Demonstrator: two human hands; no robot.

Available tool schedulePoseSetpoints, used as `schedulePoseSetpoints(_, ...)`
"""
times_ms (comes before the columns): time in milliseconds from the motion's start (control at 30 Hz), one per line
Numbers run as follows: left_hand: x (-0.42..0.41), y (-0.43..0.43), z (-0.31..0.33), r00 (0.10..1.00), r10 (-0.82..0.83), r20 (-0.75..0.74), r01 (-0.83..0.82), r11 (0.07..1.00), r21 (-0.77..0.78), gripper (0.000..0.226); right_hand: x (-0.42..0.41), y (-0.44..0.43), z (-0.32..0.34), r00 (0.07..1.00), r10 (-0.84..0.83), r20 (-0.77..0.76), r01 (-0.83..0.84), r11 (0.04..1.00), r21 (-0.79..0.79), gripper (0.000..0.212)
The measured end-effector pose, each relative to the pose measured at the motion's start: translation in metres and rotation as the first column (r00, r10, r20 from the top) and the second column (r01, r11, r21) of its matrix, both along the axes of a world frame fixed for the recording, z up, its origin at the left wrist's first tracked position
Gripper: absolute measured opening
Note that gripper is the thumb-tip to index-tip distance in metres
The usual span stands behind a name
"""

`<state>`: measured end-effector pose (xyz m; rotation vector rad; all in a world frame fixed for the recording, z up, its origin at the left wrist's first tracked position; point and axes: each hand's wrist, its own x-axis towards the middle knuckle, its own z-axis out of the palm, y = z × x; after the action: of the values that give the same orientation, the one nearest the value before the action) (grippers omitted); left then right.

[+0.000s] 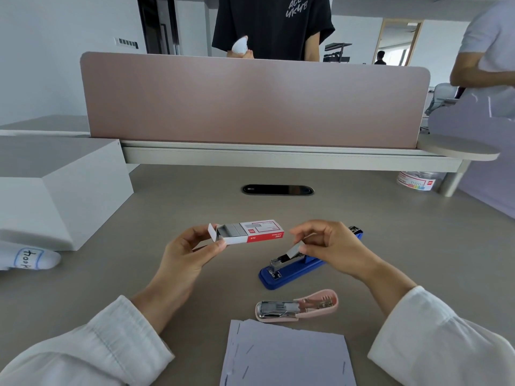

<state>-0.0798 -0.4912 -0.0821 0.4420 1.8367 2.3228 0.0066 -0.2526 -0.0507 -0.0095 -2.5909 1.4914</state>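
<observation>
While the left hand pinches the open staple box above the desk, the right hand pinches a staple strip over the blue stapler.

Desk lies open beyond; blue stapler, pink stapler block nearer.

The left hand holds a red-and-white staple box with its tray slid open; the right hand pinches a strip of staples over the opened blue stapler; nearer lie a pink stapler and stapled paper sheets on the grey desk.
</observation>
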Motion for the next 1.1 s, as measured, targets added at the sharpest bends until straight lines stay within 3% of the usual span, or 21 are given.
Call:
schedulePoseSetpoints(267,0.0014,-0.0001,0.0011,1.0,-0.004,-0.008,0.004,1.0,-0.022,0.022,-0.0028,-0.0005,-0.0021,1.0,-0.019,-0.007,0.02,0.992,0.127,0.047)
schedulePoseSetpoints(533,0.0022,-0.0001,0.0015,1.0,-0.001,-0.003,0.001,1.0,-0.02,0.022,-0.0034,0.0006,-0.0034,1.0,-0.027,-0.006,0.027,0.992,0.119,0.054)
schedulePoseSetpoints(967,0.0039,0.0004,0.0033,1.0,0.006,-0.017,-0.007,1.0,-0.026,0.023,-0.0036,-0.0055,-0.0063,1.0,0.013,0.013,-0.015,0.978,0.208,0.053)
schedulePoseSetpoints(1100,0.0045,0.0007,0.0043,1.0,0.011,-0.021,-0.012,1.0,-0.026,0.023,-0.0022,-0.0072,-0.0066,0.996,-0.023,-0.088,0.046,0.961,0.272,0.041)
